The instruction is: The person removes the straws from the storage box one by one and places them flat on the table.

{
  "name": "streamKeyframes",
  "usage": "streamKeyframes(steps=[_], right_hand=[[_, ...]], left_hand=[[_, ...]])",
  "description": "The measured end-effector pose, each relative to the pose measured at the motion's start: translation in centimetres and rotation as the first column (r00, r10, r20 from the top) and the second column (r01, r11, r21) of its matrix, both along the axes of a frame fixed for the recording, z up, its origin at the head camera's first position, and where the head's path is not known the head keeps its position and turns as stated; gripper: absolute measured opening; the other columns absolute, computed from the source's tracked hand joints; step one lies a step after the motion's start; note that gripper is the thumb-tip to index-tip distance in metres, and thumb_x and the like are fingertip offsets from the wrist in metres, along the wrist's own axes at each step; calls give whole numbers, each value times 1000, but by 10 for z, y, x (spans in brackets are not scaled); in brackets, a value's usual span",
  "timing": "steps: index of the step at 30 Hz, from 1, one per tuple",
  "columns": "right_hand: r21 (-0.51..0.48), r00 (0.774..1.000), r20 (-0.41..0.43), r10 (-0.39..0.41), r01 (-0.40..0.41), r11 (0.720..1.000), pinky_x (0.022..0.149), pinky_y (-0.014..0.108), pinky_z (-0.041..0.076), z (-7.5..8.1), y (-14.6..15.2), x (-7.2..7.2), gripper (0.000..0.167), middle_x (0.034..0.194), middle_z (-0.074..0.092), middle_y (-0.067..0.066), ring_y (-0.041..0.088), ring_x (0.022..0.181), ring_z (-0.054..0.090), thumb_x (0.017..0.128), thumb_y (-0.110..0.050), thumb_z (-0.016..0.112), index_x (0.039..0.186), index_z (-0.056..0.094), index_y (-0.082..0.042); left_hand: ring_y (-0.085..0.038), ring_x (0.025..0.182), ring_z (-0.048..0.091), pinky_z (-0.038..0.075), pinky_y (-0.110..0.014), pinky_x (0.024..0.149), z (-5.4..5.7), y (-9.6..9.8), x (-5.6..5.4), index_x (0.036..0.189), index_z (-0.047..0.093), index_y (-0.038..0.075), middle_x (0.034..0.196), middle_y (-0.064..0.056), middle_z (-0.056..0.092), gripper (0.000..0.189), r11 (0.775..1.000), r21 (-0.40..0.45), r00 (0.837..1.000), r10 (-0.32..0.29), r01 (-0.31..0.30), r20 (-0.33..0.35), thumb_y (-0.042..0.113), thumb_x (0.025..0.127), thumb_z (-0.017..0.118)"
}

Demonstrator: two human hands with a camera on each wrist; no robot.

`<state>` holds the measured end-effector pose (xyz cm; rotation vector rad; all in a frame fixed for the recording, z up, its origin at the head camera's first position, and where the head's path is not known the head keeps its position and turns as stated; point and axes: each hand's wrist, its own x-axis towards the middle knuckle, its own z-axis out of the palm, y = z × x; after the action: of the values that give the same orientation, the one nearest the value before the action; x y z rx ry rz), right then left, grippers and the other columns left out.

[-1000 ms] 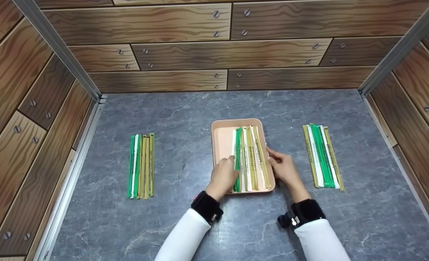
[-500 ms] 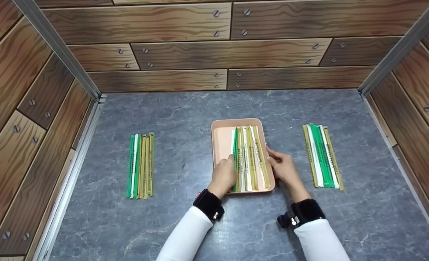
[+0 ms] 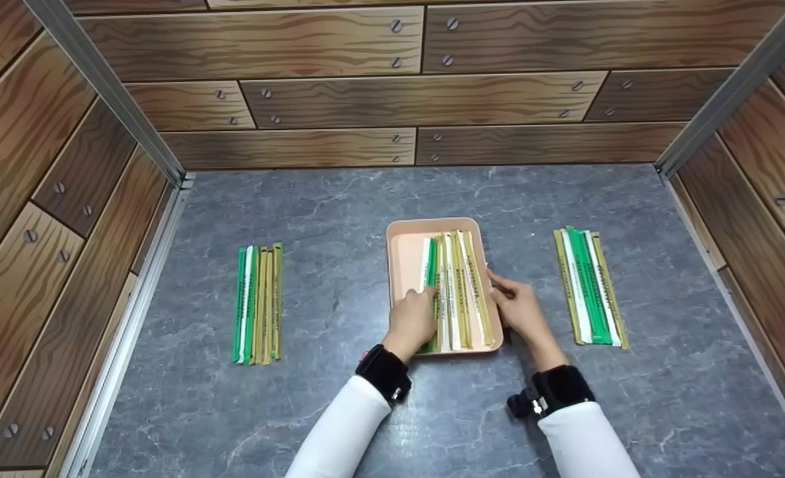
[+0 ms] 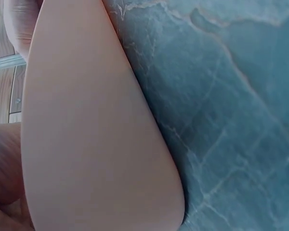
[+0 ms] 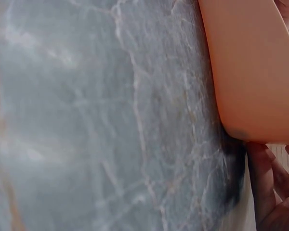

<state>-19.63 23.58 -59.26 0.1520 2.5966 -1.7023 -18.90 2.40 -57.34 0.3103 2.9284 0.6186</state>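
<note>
A shallow pink tray [image 3: 405,255] lies mid-table in the head view, holding several slim wrapped sticks in gold, white and green. My left hand [image 3: 413,317] reaches over its near left part, fingers curled at a green stick [image 3: 432,255] that lies beside a white stick [image 3: 425,255]. The lower part of that green stick is hidden by the hand. At the right rim, my right hand [image 3: 521,311] grips the tray between thumb and fingers. Both wrist views mostly show the tray's outer wall, with the left hand [image 4: 5,163] and right hand [image 5: 277,192] partly visible.
A row of green, white and gold sticks [image 3: 258,305] lies on the grey marbled table [image 3: 332,411] at left. Another such row [image 3: 591,285] lies at right. Wood-patterned walls [image 3: 339,99] enclose the back and sides.
The green stick tilted upright under my left hand, then came down closer to the white stick on its left. My left hand shifted slightly with it. The right hand and tray stayed put.
</note>
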Motion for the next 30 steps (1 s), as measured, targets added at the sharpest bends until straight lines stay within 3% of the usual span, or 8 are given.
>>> streamKeyframes(steps=[6,13,21,28,30], right_hand=[[-2,1000,17,6,-6,1000,68,20,50,0,1,0,39,118,64,27,32,94,65,98,-4,57,137,56,-7],[-5,1000,11,3,-3,1000,65,21,51,-1,0,0,40,117,64,26,30,90,66,97,-3,58,136,57,-7],[-4,1000,-6,6,-6,1000,68,19,51,-2,1,-1,39,118,64,27,34,96,66,96,-2,59,135,57,-5],[-18,1000,6,13,-13,1000,68,20,52,0,1,0,40,119,64,26,31,95,66,97,-2,58,136,56,-6],[-14,1000,13,19,-19,1000,69,20,52,1,1,1,40,120,63,27,31,96,66,97,-3,58,137,56,-6]], left_hand=[[-29,82,64,54,-40,61,-2,-1,-2,121,66,12,95,-14,66,44,1000,21,1000,23,-23,5,5,78,72],[-32,78,67,55,-41,58,-1,-5,-3,107,64,4,87,-16,66,30,999,49,1000,16,-17,15,-4,78,68],[-26,73,67,55,-35,58,6,-10,-2,112,66,1,89,-16,69,35,990,136,1000,28,-28,5,-7,78,70],[-26,85,68,57,-32,70,16,-14,0,131,60,3,104,-17,69,56,978,198,998,56,-59,19,3,78,80],[-28,84,68,57,-32,68,21,-18,2,134,57,3,108,-20,68,61,972,226,998,64,-64,7,3,78,80]])
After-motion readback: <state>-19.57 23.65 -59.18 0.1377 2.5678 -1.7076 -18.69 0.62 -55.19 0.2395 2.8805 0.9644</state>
